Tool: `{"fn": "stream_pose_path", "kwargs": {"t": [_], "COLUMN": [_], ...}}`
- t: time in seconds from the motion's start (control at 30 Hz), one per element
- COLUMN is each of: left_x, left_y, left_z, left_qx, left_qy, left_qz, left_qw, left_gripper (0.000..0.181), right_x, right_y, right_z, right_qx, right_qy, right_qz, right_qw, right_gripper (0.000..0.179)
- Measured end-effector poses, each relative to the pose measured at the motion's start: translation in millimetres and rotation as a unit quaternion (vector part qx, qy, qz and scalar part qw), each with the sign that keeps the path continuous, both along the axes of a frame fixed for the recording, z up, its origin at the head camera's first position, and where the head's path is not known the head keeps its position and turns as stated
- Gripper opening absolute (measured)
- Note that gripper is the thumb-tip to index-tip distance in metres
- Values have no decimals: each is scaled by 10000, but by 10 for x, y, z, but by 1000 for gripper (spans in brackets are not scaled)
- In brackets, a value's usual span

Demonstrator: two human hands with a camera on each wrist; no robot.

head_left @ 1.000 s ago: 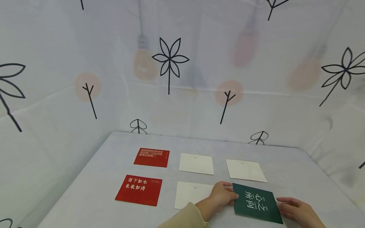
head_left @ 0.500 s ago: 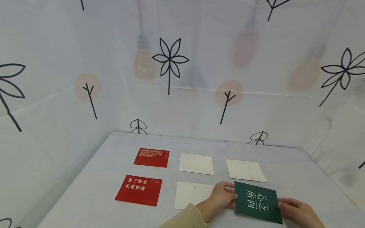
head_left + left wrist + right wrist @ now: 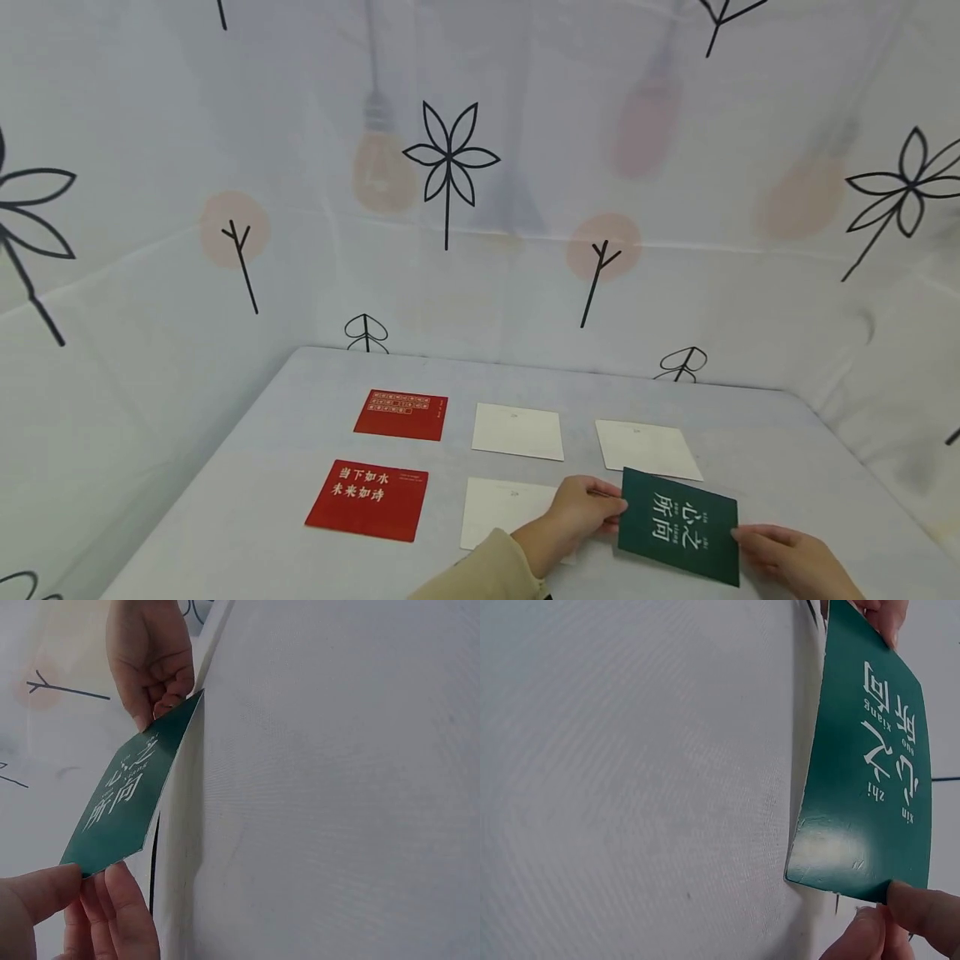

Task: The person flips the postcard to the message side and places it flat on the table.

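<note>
From the head view, we see the green lettered card [image 3: 678,527] at the front right of the white-covered table [image 3: 225,542], tilted toward us. The left hand [image 3: 581,510] pinches its left edge and the right hand [image 3: 795,557] its right, probably so that it stays level and its face stays uncovered. Two red cards, rear [image 3: 405,421] and front [image 3: 367,508], and three white cards, middle rear [image 3: 517,432], right rear [image 3: 648,448] and middle front [image 3: 491,515], lie in loose rows, spaced, we judge, so that none overlap. The left forearm and beige sleeve [image 3: 480,575] cover part of the middle front card; the right wrist is cut off.

In the left wrist view, we find the left thumb [image 3: 45,891] on the card's face, fingers beneath; the far hand's grip is partly hidden.

In the right wrist view, glare washes out one corner, and the left hand is mostly cropped. We cannot tell whether the card's lower edge touches the table.
</note>
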State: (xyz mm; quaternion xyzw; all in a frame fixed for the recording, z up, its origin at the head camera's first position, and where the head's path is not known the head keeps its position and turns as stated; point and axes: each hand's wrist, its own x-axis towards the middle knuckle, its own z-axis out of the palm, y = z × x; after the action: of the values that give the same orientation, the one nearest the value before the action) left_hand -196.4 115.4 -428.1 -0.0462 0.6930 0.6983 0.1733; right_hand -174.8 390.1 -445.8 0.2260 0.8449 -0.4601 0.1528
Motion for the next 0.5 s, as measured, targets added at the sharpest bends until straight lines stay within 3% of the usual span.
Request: {"fn": "stream_pose_path", "kwargs": {"t": [0.13,0.33,0.5], "left_x": [-1,-16,-20], "left_y": [2,-7,-11], "left_z": [4,-3,12], "left_qx": [-16,59,44], "left_qy": [70,224,208], "left_qz": [81,122,87], "left_qw": [9999,9997,9997], "left_gripper": [6,5,5], "right_x": [-8,-2,15], "right_y": [4,-25,-52], "right_z": [13,38,75], "right_qx": [-177,-905,-1386], "right_qy": [121,566,790], "right_qz": [-109,-407,-562], "right_qw": [9997,9935,9856], "right_gripper": [80,87,75]}}
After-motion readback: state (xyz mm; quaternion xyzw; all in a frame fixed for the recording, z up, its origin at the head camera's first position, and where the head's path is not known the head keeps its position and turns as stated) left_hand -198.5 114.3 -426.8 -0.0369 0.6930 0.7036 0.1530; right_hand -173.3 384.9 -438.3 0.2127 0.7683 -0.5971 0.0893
